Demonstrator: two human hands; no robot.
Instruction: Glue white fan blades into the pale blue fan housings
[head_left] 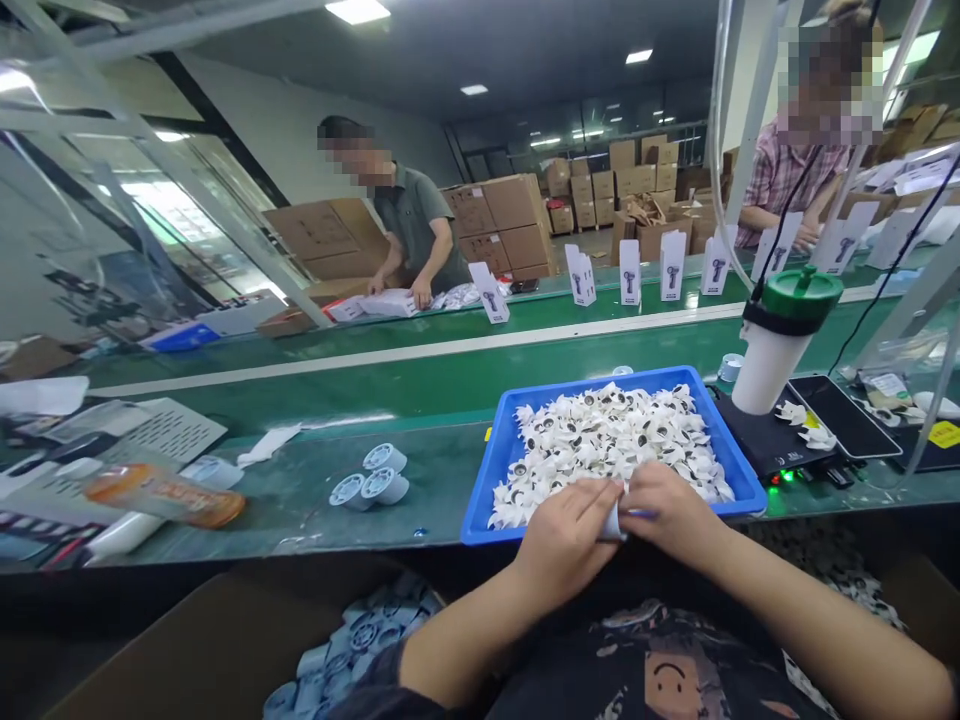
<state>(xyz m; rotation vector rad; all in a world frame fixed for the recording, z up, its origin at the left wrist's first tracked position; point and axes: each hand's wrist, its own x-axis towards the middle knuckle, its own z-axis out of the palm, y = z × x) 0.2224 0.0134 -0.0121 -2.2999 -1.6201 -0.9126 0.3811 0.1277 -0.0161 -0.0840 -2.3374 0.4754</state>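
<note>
Both hands meet at the near rim of the tray. The left hand (562, 540) and right hand (671, 510) are pressed together, fingers of both pinched on one small white plastic piece (613, 521), rounded and mostly hidden by the fingers.

- One shallow blue plastic rectangular tray (495, 452) sits just beyond the hands. It holds a heap of small white finned plastic parts with dark round centres (615, 430), too many to count.
- Three pale grey ribbed plastic cylinders (375, 478) lie in a cluster on the green bench left of the tray.
- One open brown cardboard box (225, 640) is below the bench, with a pile of like cylinders inside, uncounted.
- One white cylindrical container with a glossy green lid and black band (780, 340) stands right of the tray on a black flat device showing a green light (772, 450). Two loose finned parts lie beside it.
- One clear bottle with an orange label (165, 495) lies on its side at far left; print blurred.
- Five white upright cartons printed with a dark handheld gadget (630, 272) stand in a row on the green conveyor belt (450, 380), and more sit near the right-hand worker. Lettering too small to read.
- Two co-workers stand across the belt: a person in a grey-green polo (416, 225) and a person in a plaid shirt (784, 175).
- Stacked brown shipping cartons (510, 220) fill the background.
</note>
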